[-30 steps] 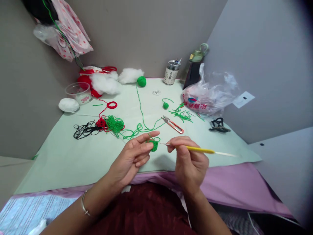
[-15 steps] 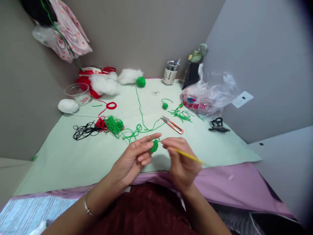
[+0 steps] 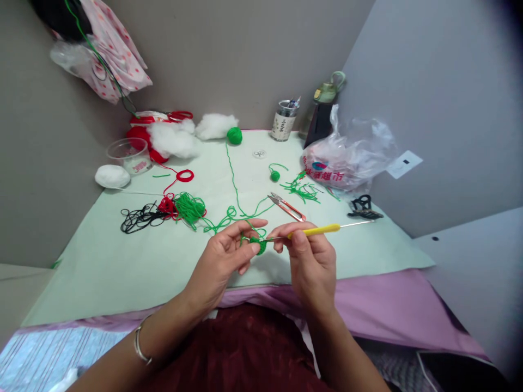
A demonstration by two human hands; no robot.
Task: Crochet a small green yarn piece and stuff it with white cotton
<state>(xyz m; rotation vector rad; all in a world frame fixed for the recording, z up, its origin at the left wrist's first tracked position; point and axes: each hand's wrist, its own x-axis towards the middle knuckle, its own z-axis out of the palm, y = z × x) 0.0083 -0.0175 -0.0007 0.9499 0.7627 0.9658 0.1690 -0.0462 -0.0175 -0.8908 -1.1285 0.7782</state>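
Note:
Between the thumb and fingers of my left hand (image 3: pixel 226 250) is a small green crochet piece (image 3: pixel 260 247), partly covered by the thumb. Green yarn (image 3: pixel 220 222) runs from these fingers back toward a loose green tangle (image 3: pixel 190 209). My right hand (image 3: pixel 312 261) grips a yellow-handled crochet hook (image 3: pixel 321 231), held nearly level. Its thin metal tip reaches left to the crochet piece; whether it passes through a stitch I cannot make out. Just beyond the hands lie orange-handled thread snips (image 3: pixel 289 208), with their blades apart.
Black yarn (image 3: pixel 141 218), a red yarn ring (image 3: pixel 185 175) and white stuffing (image 3: pixel 174 140) are on the left. At the back are a green yarn ball (image 3: pixel 234 135) and a pen holder (image 3: pixel 283 122). A plastic bag (image 3: pixel 347 158) and black hair claw (image 3: pixel 364 207) stand right.
The crochet hook has swung from slanting down to the right to almost level, its rear end rising. My right hand has turned with it. My left hand still holds the green piece.

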